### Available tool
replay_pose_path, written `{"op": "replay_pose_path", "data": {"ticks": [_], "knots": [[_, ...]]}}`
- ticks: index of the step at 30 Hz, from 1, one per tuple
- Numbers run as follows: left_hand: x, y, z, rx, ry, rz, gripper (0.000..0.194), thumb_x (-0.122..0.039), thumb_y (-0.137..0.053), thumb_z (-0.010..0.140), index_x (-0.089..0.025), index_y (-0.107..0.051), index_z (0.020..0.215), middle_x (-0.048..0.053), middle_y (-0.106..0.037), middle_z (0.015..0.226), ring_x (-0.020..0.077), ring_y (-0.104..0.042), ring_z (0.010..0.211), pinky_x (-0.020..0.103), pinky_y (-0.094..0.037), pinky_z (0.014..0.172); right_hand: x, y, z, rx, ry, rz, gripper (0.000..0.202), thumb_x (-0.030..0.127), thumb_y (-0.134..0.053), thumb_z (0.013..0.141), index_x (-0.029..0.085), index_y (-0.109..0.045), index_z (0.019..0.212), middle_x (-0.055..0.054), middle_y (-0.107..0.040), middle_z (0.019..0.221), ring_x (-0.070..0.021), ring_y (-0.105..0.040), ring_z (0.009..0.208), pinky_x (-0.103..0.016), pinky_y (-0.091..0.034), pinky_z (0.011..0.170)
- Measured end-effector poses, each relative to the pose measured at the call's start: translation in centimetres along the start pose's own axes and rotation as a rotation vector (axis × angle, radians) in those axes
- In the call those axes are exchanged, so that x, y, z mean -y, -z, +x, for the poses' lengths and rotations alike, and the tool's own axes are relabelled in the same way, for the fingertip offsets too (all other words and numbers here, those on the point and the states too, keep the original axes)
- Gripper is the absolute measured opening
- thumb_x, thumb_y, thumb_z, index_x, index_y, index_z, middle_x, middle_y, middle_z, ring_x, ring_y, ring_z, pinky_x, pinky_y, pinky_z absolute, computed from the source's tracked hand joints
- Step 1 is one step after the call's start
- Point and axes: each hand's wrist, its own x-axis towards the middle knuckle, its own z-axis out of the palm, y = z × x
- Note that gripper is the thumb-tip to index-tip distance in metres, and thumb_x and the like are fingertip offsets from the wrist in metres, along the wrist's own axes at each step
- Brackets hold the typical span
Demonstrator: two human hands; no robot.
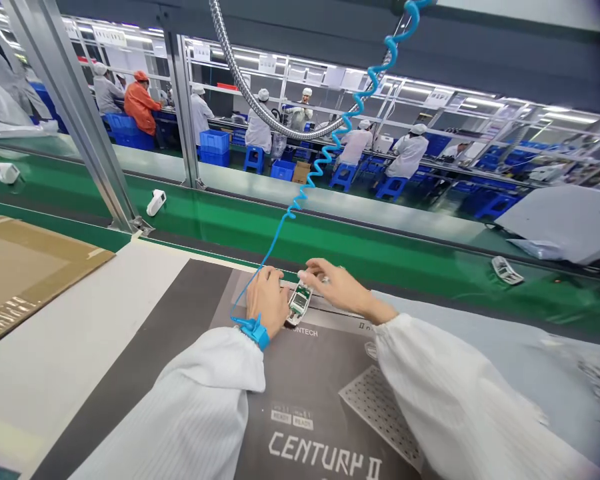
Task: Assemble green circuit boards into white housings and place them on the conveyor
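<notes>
Left of the printed sheet (300, 380), which serves as a mat, lies flat brown cardboard (45, 263), cut off by the picture edge, its pale markings too skewed to read. Between it and the printed sheet runs a smooth white surface (100, 300). Beyond the printed sheet's far left corner, a small white housing (156, 202), rounded and oblong, lies on the glossy green belt (240, 217).

Over the far part of the printed sheet is the left hand (268, 297), in a ribbed white sleeve and a blue wrist strap (255, 331); a blue cord (320, 167), coiled higher up, runs to it. Its fingers are bent and mostly closed, holding the left side of an open white device (301, 301); their undersides are hidden. The device, a narrow shell showing a green circuit board, is over the printed sheet's far edge area; whether it rests there is hard to tell. The right hand (337, 285) is partly closed, thumb and fingers drawn together at the device's far end; whether they grip anything cannot be told.

Right of the printed sheet, crumpled clear material (597, 377) is blurred.
</notes>
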Motion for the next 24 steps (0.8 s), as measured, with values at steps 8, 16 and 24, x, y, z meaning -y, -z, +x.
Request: {"op": "replay_pose_path", "data": {"ticks": [8, 16, 24], "knots": [[0.1, 0.4, 0.0, 0.062, -0.083, 0.004, 0.037, -0.007, -0.055, 0.08, -0.014, -0.057, 0.116, 0.013, -0.057, 0.129, 0.0283, -0.05, 0.121, 0.044, -0.041, 0.099, 1.4, -2.8, -3.4, 0.076, 0.13, 0.091, 0.029, 0.018, -0.061, 0.074, 0.021, -0.056, 0.102, -0.007, -0.061, 0.113, -0.0235, -0.057, 0.106, -0.041, -0.046, 0.095], [-1.8, 1.9, -0.4, 0.164, -0.443, -0.008, 0.036, -0.037, -0.063, 0.087, -0.019, -0.062, 0.118, 0.009, -0.062, 0.119, 0.0266, -0.05, 0.115, 0.045, -0.036, 0.103, -0.1, 0.4, -6.1, -0.004, 0.35, 0.084, 0.046, 0.003, -0.052, 0.075, 0.026, -0.046, 0.114, -0.009, -0.047, 0.136, -0.0221, -0.052, 0.118, -0.04, -0.045, 0.098], [-1.5, 0.8, -0.5, 0.325, -0.286, 0.057, 0.028, -0.034, -0.047, 0.096, -0.019, -0.07, 0.094, 0.007, -0.064, 0.097, 0.0231, -0.056, 0.095, 0.037, -0.042, 0.082, -2.5, 0.2, -6.8, -0.228, 0.095, 0.039, 0.006, 0.025, -0.061, 0.088, 0.024, -0.062, 0.094, -0.003, -0.064, 0.099, -0.0202, -0.06, 0.092, -0.037, -0.045, 0.086]]}}
